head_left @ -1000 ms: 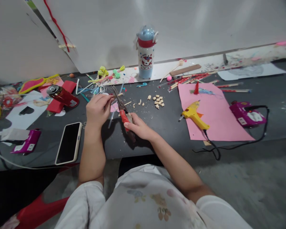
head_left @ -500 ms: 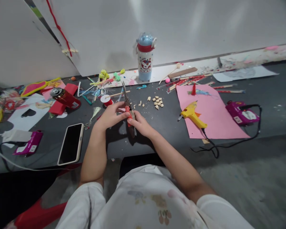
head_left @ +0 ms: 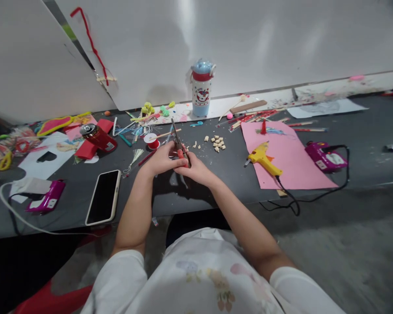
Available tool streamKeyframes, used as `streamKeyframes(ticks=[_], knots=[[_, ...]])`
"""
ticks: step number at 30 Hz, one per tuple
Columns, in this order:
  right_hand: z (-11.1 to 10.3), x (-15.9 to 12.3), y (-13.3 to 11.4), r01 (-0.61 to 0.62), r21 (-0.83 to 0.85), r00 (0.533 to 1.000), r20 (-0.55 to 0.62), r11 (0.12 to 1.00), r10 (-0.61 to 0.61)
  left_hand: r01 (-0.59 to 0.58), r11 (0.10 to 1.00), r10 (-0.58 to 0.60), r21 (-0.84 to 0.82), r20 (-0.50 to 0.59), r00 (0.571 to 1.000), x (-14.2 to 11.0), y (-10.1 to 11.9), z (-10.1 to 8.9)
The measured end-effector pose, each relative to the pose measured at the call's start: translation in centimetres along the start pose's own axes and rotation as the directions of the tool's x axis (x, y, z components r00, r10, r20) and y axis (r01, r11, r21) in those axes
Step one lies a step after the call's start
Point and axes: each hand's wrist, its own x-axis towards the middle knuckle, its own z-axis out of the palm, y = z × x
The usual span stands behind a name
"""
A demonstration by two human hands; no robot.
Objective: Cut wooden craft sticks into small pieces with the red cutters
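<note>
Both hands meet around a pair of dark metal pliers (head_left: 175,132) with red-covered grips, its long jaws pointing away from me. My left hand (head_left: 164,161) is closed on the left side of the grips, thumb across the red part. My right hand (head_left: 196,168) wraps the grips from the right. The fingers hide much of the handles. Just beyond the left hand sits a red thread spool (head_left: 153,143) with a white rim, a thin wooden stick (head_left: 165,134) lying across it. To the right of the jaws lie several short cut wooden pieces (head_left: 218,143).
A yellow glue gun (head_left: 263,158) rests on pink paper (head_left: 294,161) at right, its cord running over the table edge. A bottle (head_left: 201,91) stands at the back. A phone (head_left: 103,198), a tilted red can (head_left: 100,138) and a purple power block (head_left: 47,196) are at left.
The left hand has come from beside the jaws down to the grips, letting go of the stick, which now lies on the spool. The camera view has shifted a little.
</note>
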Motion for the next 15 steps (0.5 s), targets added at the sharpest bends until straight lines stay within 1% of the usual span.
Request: streamKeyframes(ticks=[4,7,8,9,11,13,15], knots=[[0.21,-0.05,-0.46,0.045,-0.056,0.999,0.001,0.997,-0.045,0.006,0.998,-0.007,0.055,0.015,1.000,-0.24,0.36,-0.03],[0.35,0.14,-0.44,0.103,-0.059,0.995,0.016,0.993,-0.102,0.000,0.999,-0.001,0.051,0.022,1.000,-0.40,0.53,-0.01],[0.38,0.21,-0.41,0.106,-0.068,0.994,0.017,0.992,-0.105,0.002,0.999,-0.003,0.042,0.022,1.000,-0.44,0.55,0.01],[0.39,0.25,-0.39,0.093,-0.084,0.996,0.013,0.992,-0.092,0.006,0.999,-0.006,0.034,0.022,1.000,-0.46,0.56,0.03],[0.39,0.24,-0.41,0.020,-0.138,1.000,-0.011,0.990,-0.022,0.010,1.000,-0.011,0.020,0.025,1.000,-0.49,0.55,0.09],[0.37,0.11,-0.50,-0.065,-0.199,0.997,-0.053,0.978,0.055,0.003,1.000,-0.003,0.003,0.035,0.999,-0.49,0.51,0.16],[0.38,-0.06,-0.59,-0.118,-0.247,0.991,-0.095,0.962,0.098,-0.003,1.000,0.004,-0.021,0.039,0.999,-0.46,0.47,0.22]])
